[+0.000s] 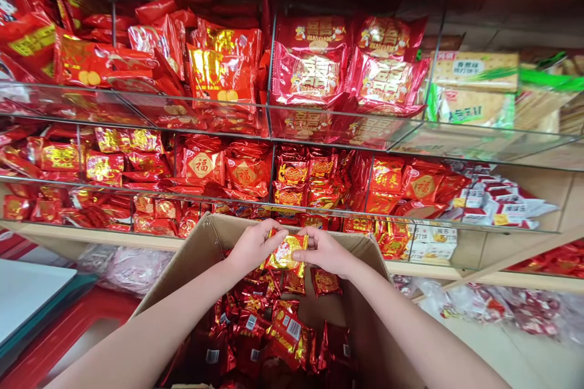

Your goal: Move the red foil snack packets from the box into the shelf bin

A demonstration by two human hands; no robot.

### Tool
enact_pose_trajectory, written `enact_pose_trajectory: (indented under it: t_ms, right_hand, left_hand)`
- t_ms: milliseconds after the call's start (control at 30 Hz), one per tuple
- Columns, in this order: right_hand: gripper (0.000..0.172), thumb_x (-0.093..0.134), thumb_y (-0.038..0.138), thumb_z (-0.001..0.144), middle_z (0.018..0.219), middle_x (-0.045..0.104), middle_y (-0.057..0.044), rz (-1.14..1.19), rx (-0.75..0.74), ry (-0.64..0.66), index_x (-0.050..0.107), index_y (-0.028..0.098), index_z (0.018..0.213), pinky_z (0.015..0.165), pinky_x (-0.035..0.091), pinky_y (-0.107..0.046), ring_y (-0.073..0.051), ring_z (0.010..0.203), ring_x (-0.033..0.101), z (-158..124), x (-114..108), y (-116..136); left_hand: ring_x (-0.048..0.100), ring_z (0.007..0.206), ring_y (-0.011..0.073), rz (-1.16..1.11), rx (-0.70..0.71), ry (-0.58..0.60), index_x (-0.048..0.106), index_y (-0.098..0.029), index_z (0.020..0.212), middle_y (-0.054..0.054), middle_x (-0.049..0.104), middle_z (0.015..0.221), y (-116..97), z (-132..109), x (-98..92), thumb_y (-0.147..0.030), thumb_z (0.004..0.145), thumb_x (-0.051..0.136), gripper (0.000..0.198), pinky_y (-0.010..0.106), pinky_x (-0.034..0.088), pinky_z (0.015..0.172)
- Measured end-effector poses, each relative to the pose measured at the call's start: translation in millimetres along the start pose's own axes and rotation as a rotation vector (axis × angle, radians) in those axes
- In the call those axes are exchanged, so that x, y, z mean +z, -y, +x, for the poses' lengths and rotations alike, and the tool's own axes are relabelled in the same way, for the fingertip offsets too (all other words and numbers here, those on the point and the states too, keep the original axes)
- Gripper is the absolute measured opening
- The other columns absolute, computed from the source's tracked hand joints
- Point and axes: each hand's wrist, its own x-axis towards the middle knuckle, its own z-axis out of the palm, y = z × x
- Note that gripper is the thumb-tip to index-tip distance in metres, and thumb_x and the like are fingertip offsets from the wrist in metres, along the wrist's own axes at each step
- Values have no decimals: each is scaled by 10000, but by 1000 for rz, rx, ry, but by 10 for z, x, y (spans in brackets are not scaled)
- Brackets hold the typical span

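Note:
Between both hands is a small red and gold biscuit packet (286, 253), held above the far side of an open cardboard box (362, 249). My left hand (254, 247) pinches the packet's left end. On its right end, my right hand (326, 250) has closed with the thumb across the front. Below them, several loose red foil packets (292, 331) lie heaped in the box, some with white barcode labels showing. The bottom of the heap is hidden.
Beyond the box rise shelves with clear plastic dividers (328, 118). They hold red packets (310, 70) and pale crackers (474, 82). At the left are a white lid (31, 292) and a red stool-like object (77, 334). Bagged goods (511, 310) lie low at the right.

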Motion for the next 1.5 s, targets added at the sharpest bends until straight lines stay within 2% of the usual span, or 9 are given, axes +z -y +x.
enact_pose_trajectory:
  t_ms: [200,433,600,800,967,1100,1200,1333,1500]
  right_hand:
    - [319,634,314,606,676,538,43,-176,-78,-23,437,196,828,522,382,-209,-88,574,494,-3,21,-3]
    - [269,578,312,650,709,528,37,-685,-149,-66,463,186,858,534,361,-201,-86,593,466,-48,-92,20]
    - [317,600,273,614,883,598,-35,-1264,200,168,530,190,911,602,382,-228,-153,751,543,-7,-170,-294]
    - [247,569,136,625,925,602,-181,-1405,443,226,616,99,865,635,417,-318,-277,841,570,35,-62,-679]
    - [281,424,191,761,1054,536,-214,-1433,363,214,590,83,961,762,380,-387,-303,1001,487,69,141,-718]
    - [346,502,432,706,888,623,-98,-1284,313,437,613,166,897,607,416,-254,-207,781,578,27,315,-793]
    - [365,595,451,608,802,629,-49,-1192,310,525,615,173,844,517,386,-211,-172,690,571,2,369,-850]
    - [260,666,333,536,684,613,-10,-1136,338,463,603,179,736,444,345,-190,-135,586,537,71,277,-797]
    - [191,632,147,525,757,616,-65,-1163,307,247,588,167,710,547,376,-236,-185,694,551,199,-9,-671]
  left_hand:
    - [544,675,100,6,91,46,597,-188,751,-24,618,719,9,5,-59,-380,763,440,249,187,392,642]
    - [512,437,76,-55,-56,256,561,-158,829,-24,565,570,139,9,-92,-466,808,292,409,180,394,476]
    - [579,665,135,235,-94,627,590,-175,879,28,645,780,427,-57,30,-408,734,455,305,208,409,593]
    - [579,742,183,424,-132,962,581,-222,991,45,641,904,568,-231,288,-341,653,552,360,243,413,607]
    - [569,774,230,552,-152,1047,597,-217,948,73,628,928,553,-247,370,-308,577,613,383,296,423,632]
    - [565,722,228,567,-193,1075,634,-184,776,71,638,836,540,-248,399,-213,500,653,278,297,422,610]
    - [549,636,183,524,-206,1044,620,-181,677,34,630,721,544,-256,407,-178,486,647,193,259,409,572]
    - [474,501,120,448,-207,983,575,-185,572,-18,567,559,582,-223,368,-154,479,632,113,219,370,521]
    - [438,510,100,294,-170,835,548,-189,626,-40,535,571,648,-54,224,-194,560,580,74,194,328,503]
